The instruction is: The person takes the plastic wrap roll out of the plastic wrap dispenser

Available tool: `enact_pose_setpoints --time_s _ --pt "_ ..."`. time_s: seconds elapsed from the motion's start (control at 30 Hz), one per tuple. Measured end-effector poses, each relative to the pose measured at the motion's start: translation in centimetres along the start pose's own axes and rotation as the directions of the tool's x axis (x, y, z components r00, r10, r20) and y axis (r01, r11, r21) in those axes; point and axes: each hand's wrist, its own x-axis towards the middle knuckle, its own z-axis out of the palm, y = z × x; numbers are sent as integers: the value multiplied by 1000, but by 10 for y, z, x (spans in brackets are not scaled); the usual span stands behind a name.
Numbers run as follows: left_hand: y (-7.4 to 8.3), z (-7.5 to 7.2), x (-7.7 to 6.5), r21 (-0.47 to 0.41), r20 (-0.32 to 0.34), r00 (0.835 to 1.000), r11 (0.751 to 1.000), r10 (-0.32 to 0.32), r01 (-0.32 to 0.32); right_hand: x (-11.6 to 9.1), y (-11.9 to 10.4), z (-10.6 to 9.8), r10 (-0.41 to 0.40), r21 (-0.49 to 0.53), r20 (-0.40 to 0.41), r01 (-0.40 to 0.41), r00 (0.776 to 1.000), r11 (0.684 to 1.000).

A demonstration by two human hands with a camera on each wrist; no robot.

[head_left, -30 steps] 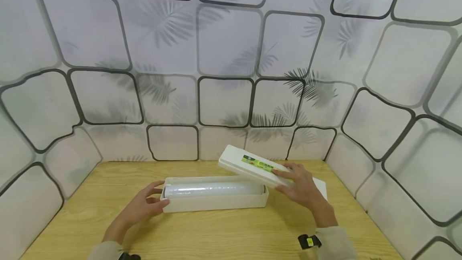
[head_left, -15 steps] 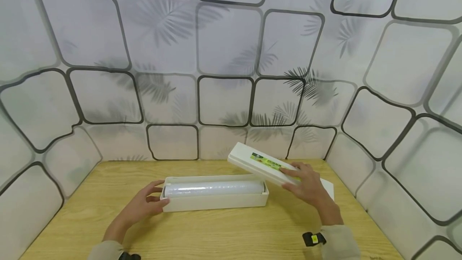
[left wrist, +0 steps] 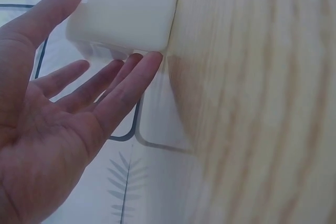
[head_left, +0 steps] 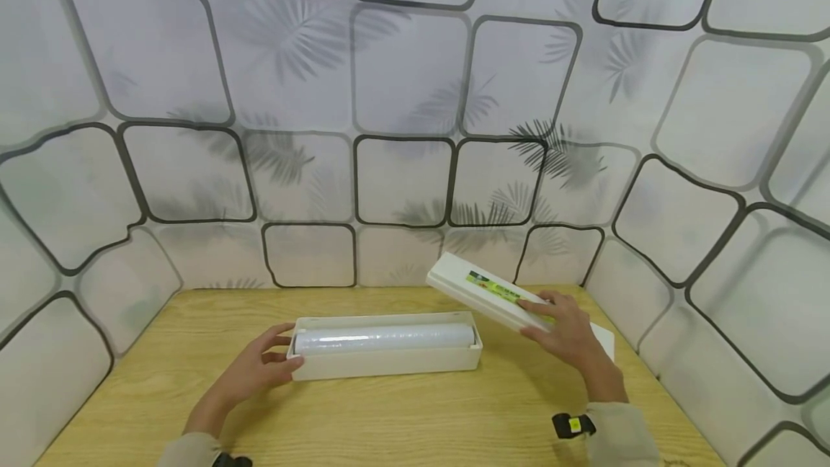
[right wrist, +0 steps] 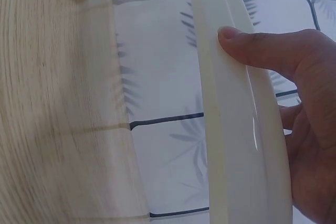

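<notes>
A long white cling film box sits on the table, its top off. Inside lies a shiny roll of cling film. At the box's left end my left hand holds it, thumb at the front corner and fingers round the end; the left wrist view shows the fingertips at the box's end. My right hand grips the white lid across its width, raised and slanting right of the box. The lid bears a green label. In the right wrist view the thumb presses the lid's side.
A light wooden table spreads under both arms. Patterned pale wall covering closes it in at the back and both sides. A black band with a yellow-green square is on the right wrist.
My right hand has carried the lid to the right, from overlapping the box's right end to beside it, uncovering the whole roll. The left hand and box have stayed in place.
</notes>
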Motion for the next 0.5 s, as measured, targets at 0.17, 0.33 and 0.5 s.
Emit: enact_pose_setpoints --time_s 0.17,0.33,0.5 --pt "-1 0 0 37 -13 999 999 31 -30 -2 3 0 16 1 6 -16 1000 1000" --pt "0 0 1 107 -48 998 994 27 -22 -3 4 -1 37 7 26 -37 999 999" --pt "1 1 1 137 -65 997 990 28 -19 -4 7 1 37 12 29 -37 999 999"
